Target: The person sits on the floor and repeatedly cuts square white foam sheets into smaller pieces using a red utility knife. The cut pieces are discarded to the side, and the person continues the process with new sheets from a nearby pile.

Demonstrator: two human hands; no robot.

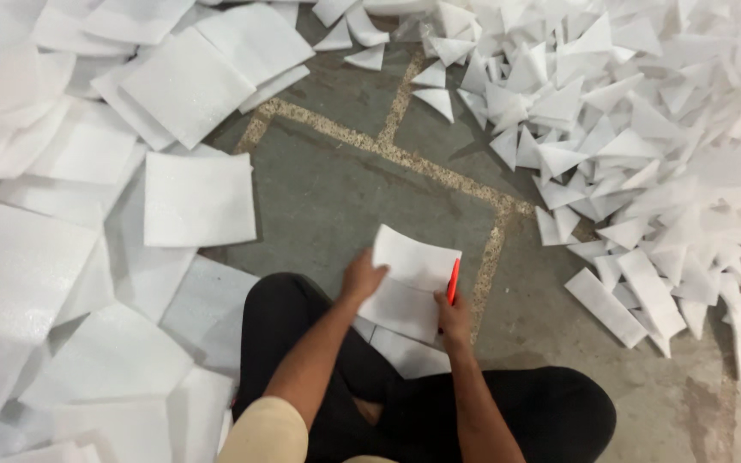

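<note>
A white square foam sheet lies on the grey floor in front of my crossed legs. My left hand presses flat on the sheet's left edge, fingers together. My right hand grips a red cutter or pen held against the sheet's right edge, pointing away from me. Another white piece lies under the sheet near my legs.
Many square white foam sheets are heaped on the left and top left. A big pile of cut white triangles and strips covers the right and top right. The bare grey floor with inlaid stone lines shows in the middle.
</note>
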